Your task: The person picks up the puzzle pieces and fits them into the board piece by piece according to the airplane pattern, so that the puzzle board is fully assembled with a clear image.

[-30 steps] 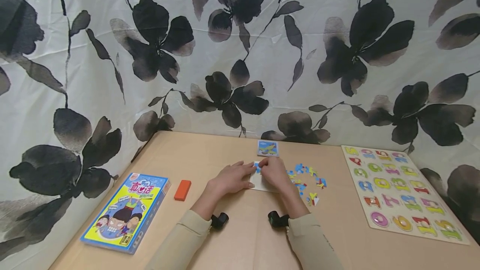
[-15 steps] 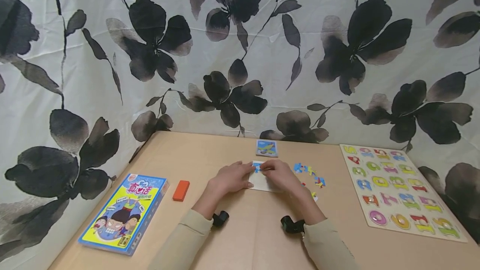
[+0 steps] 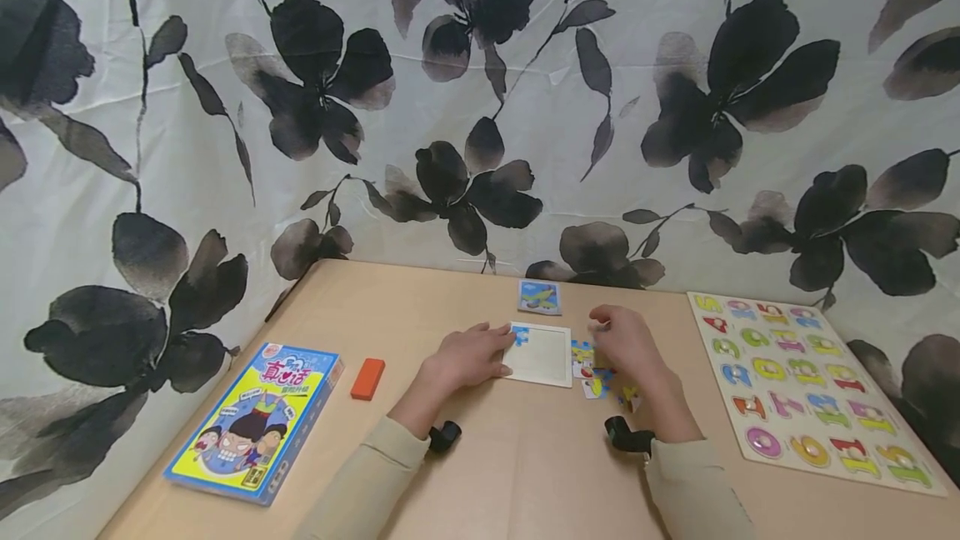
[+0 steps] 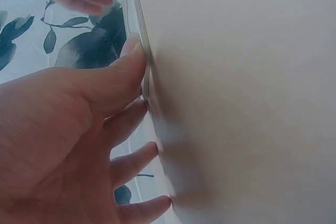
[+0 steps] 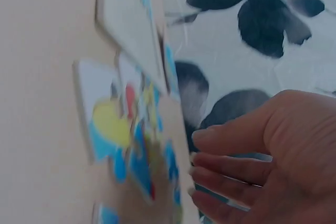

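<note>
My left hand (image 3: 467, 357) rests at the left edge of a white puzzle tray (image 3: 546, 365), its thumb touching the rim in the left wrist view. Its other fingers are spread, with fingertips down on the surface. A few blue jigsaw pieces (image 3: 519, 335) lie in the tray's upper left corner. To the right of the tray, my right hand (image 3: 628, 344) hovers by the loose jigsaw pieces (image 5: 110, 124), partly covering them in the head view. Its fingers are loosely bent, and nothing shows between thumb and fingertips in the right wrist view.
A small picture card (image 3: 539, 298) lies behind the tray. An orange block (image 3: 367, 379) and a blue and yellow box (image 3: 251, 423) are on the left. A board of colourful shapes (image 3: 806, 390) lies at the right, and a floral cloth (image 3: 570, 123) hangs behind the table.
My right hand has left the tray's upper part and moved right to the loose pieces, uncovering the tray. The left hand stays at the tray's left edge.
</note>
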Action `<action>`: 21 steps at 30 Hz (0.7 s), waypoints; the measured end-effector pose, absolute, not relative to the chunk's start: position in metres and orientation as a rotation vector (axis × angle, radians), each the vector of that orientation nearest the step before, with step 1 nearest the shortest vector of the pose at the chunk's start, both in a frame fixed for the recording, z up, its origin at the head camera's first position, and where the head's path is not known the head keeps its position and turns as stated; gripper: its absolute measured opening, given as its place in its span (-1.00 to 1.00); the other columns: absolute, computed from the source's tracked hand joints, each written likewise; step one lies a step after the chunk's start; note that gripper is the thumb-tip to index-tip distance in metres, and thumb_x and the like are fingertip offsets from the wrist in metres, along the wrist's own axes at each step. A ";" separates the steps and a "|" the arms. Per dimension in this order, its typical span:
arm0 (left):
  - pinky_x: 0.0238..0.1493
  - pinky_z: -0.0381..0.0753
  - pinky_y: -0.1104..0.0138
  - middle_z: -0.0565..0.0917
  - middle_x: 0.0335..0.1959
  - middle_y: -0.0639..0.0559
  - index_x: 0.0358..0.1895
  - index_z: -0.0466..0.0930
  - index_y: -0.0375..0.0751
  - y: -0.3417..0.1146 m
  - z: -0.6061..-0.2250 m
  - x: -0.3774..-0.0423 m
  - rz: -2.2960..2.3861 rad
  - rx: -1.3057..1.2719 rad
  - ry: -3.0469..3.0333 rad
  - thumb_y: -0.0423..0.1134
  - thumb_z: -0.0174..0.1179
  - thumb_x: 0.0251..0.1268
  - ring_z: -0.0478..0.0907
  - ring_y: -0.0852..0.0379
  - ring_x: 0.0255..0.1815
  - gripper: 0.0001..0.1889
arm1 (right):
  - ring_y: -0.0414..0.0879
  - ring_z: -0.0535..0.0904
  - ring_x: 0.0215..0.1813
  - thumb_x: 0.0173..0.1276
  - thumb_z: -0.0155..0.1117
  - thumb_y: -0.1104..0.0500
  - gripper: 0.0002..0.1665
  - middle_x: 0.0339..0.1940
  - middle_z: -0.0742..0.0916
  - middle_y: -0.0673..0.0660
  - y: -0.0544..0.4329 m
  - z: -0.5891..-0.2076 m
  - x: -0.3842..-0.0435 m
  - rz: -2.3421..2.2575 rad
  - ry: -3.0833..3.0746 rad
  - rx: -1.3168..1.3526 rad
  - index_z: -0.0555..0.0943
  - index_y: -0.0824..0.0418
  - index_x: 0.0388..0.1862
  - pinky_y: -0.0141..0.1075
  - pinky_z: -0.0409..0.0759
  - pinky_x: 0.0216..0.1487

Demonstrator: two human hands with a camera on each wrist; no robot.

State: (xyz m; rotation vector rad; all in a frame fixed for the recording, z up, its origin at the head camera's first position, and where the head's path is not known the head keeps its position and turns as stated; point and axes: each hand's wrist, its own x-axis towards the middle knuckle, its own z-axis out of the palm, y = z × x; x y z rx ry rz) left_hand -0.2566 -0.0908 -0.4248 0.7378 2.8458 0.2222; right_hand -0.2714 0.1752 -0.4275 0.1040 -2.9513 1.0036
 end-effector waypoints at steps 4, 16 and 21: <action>0.34 0.43 -0.15 0.26 0.57 0.14 0.50 0.30 0.09 -0.091 -0.425 -0.257 0.191 0.745 2.857 0.08 0.20 0.37 0.23 -0.13 0.56 -0.34 | 0.24 0.49 0.19 0.14 0.05 0.47 -0.38 0.26 0.57 0.39 0.184 -0.433 -0.275 0.974 -2.991 0.081 0.54 0.34 0.25 0.15 0.52 0.28; 0.36 0.40 -0.14 0.23 0.58 0.16 0.51 0.28 0.11 -0.091 -0.427 -0.260 0.209 0.727 2.850 0.09 0.19 0.37 0.19 -0.11 0.58 -0.33 | 0.11 0.44 -0.11 -0.01 0.13 0.51 -0.37 -0.01 0.57 0.32 0.185 -0.439 -0.278 0.956 -3.011 0.074 0.62 0.33 0.14 -0.23 0.56 -0.19; 0.37 0.40 -0.13 0.23 0.58 0.16 0.51 0.28 0.12 -0.091 -0.429 -0.260 0.212 0.725 2.845 0.10 0.19 0.37 0.18 -0.10 0.59 -0.33 | 0.13 0.42 -0.07 0.00 0.15 0.48 -0.35 0.02 0.52 0.32 0.189 -0.441 -0.279 1.005 -3.006 0.044 0.59 0.30 0.18 -0.30 0.51 -0.26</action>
